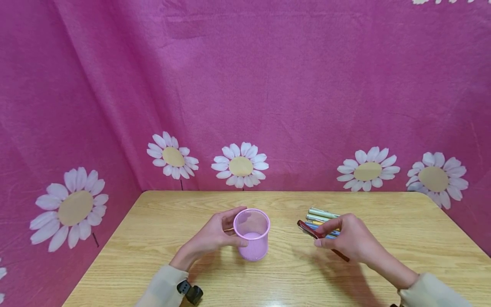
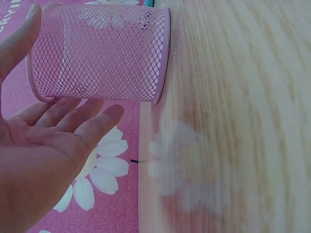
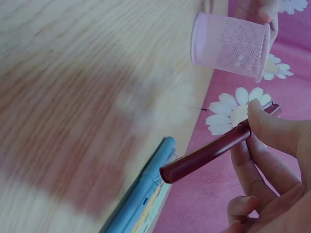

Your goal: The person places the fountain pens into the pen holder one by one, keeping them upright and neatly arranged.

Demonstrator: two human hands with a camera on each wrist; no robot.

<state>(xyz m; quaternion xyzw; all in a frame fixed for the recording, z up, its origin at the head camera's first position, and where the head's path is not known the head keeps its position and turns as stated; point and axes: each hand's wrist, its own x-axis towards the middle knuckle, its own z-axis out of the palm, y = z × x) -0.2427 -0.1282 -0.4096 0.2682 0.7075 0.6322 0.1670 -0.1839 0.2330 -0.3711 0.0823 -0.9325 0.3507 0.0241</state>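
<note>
Right now, your left hand grips the pink mesh cup, thumb on its near side and fingers spread round the far side; the cup stands upright on the wooden table. Your right hand pinches a dark red pen between thumb and fingers, tilted and to the right of the cup, apparently clear of the tabletop. Just behind it lie green, yellow and blue pens side by side, partly hidden by your hand. A pink flowered cloth hangs beyond.
</note>
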